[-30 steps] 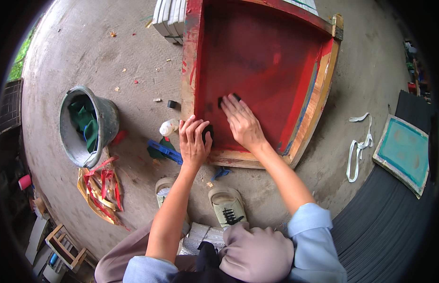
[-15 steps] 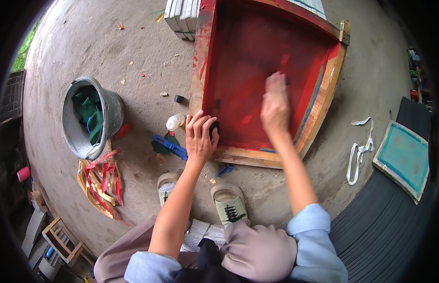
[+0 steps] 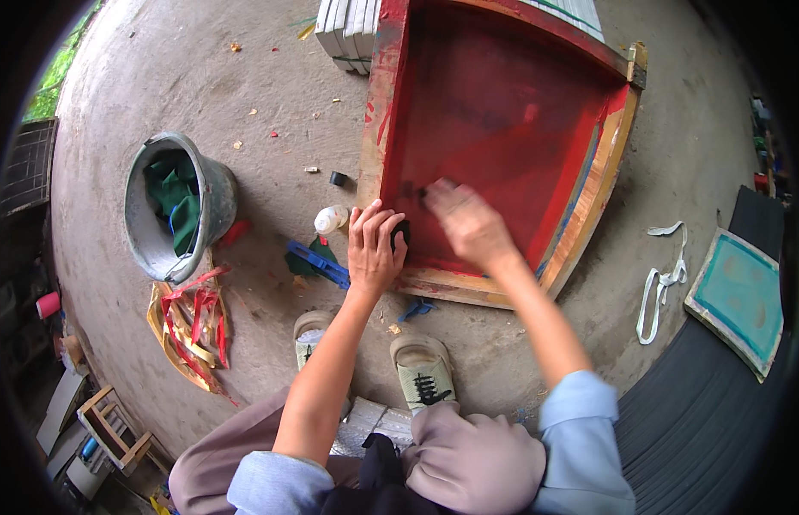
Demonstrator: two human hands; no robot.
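Note:
A wooden screen-printing frame (image 3: 588,197) with red-stained mesh (image 3: 502,120) lies before me, tilted across the floor. My left hand (image 3: 376,249) grips its near left corner, fingers curled over the left rail. Beside the thumb sits a small black item (image 3: 402,233), partly hidden, whose kind I cannot make out. Over the mesh's near part is my right hand (image 3: 472,225), palm down and smeared by motion. Its fingers look closed around something dark that mostly stays hidden beneath them. Left of the frame lie a white bottle (image 3: 330,220) and a small black cylinder (image 3: 338,178).
A bucket (image 3: 223,202) with green cloth stands at left, above red and gold ribbons (image 3: 189,330). A blue plastic tool (image 3: 318,262) lies near my shoes (image 3: 423,373). To the right are a white strap (image 3: 661,283) and a small teal screen (image 3: 738,296). White stacked blocks (image 3: 348,34) touch the frame's far side.
My right hand has swept left and nearer across the mesh. My left hand stays on the frame's corner. The whole view has shifted slightly.

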